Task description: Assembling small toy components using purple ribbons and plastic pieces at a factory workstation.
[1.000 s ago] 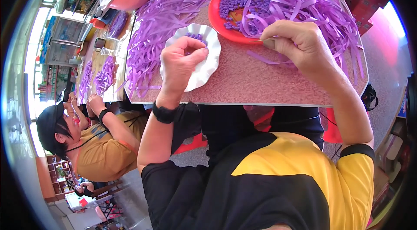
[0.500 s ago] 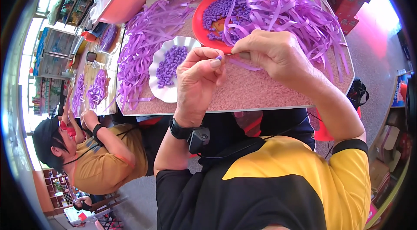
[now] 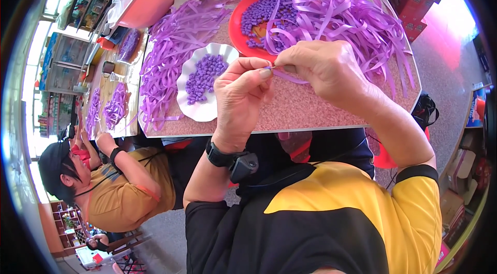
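Left hand has 1 small purple bead pinched in its fingers over the pink speckled worktop; right hand has its fingers pinching 1 thin needle-like rod, tip at the bead. 1 white scalloped plate beside left hand, 1 round red plate beyond both, each with loose purple beads, too many to count. 2 heaps of shiny purple ribbon, one overlapping the red plate.
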Motion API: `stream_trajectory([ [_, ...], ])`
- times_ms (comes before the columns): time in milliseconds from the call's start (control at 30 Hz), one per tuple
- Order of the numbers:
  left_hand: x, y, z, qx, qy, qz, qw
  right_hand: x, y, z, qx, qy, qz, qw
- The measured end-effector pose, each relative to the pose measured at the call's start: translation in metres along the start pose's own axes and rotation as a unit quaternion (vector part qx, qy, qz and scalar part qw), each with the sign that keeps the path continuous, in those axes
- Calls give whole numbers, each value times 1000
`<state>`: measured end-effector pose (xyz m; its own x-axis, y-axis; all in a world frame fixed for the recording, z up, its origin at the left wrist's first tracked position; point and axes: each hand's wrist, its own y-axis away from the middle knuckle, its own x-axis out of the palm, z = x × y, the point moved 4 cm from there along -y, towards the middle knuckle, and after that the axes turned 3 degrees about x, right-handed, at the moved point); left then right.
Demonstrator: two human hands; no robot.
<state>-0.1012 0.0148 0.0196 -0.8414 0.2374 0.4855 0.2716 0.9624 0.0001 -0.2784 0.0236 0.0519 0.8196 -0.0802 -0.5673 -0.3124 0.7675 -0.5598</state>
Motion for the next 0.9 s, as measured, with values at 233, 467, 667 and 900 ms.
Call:
stream_trajectory([
  [233, 10, -2, 0, 31, 14, -33, 999, -2, 0, 0, 45, -8, -25, 999],
  [467, 17, -6, -5, 41, 56, -13, 997, -10, -1, 5, 19, 39, -25, 999],
  [667, 27, -2, 12, 11, 95, 7, 995, -5, 2, 3, 45, -42, -20, 998],
  [900, 26, -3, 2, 65, -178, -7, 982, -11, -4, -9, 154, -138, 40, 978],
])
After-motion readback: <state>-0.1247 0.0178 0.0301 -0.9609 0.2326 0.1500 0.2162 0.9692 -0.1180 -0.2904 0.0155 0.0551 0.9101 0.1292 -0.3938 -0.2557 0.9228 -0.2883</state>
